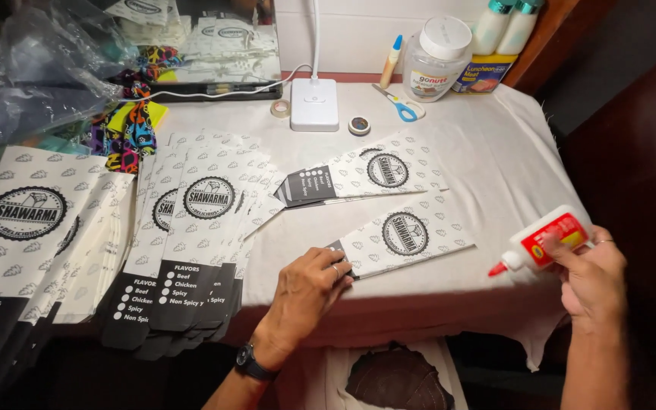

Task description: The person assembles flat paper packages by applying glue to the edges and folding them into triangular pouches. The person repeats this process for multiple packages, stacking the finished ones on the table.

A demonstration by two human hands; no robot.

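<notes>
My left hand (307, 292) presses down on the dark bottom end of a flat white paper bag (404, 239) with a round black emblem, lying near the table's front edge. My right hand (592, 277) holds a white glue bottle (544, 241) with a red label and red tip, tilted to the left, just off the bag's right side. A second such bag (366, 173) lies flat a little farther back. My left wrist wears a dark watch (252, 362).
Fanned stacks of the same bags (191, 243) and a taller pile (24, 250) fill the left. At the back stand a white lamp base (313, 105), blue-handled scissors (398, 105), tape rolls (358, 125), a plastic jar (436, 59), a glue tube (390, 63) and colourful fabric (127, 129).
</notes>
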